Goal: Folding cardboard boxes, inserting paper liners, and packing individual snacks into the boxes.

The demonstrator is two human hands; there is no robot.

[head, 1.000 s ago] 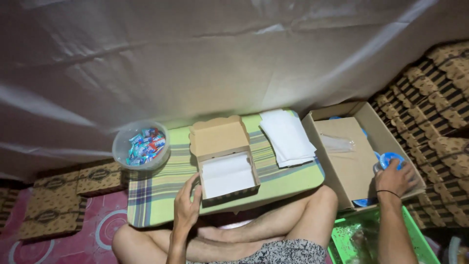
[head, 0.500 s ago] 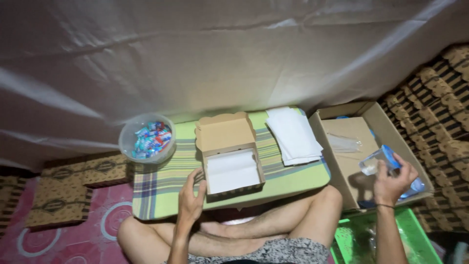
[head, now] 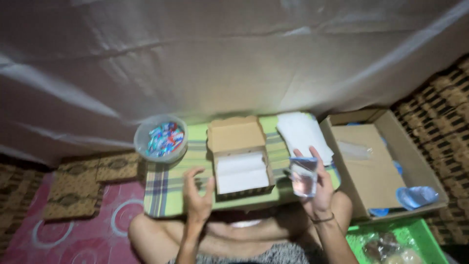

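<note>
Head view, right hand: the right hand (head: 316, 191) is raised above the near table edge, fingers wrapped around a small clear plastic cup with a blue lid (head: 303, 176), just right of the open cardboard box (head: 240, 161).
Head view, left hand: the left hand (head: 197, 195) hovers by the box's left side, fingers spread and loosely curled, holding nothing.
Handling: the cup looks light, thin-walled and easily dented; likely sealed liquid, so a grip round the sides below the lid seems safest.
Box: lid flap up, a white sheet lining the inside; stiff but light card.
Surroundings: a round tub of coloured wrapped sweets (head: 161, 138) at the left of the green checked table (head: 168, 186); a stack of white sheets (head: 304, 132); a large carton (head: 378, 164) on the right holding more blue-lidded cups.
Hard to make out: motion blur softens the cup; its contents are unclear. The green crate (head: 391, 242) is cut off at the frame's bottom.
</note>
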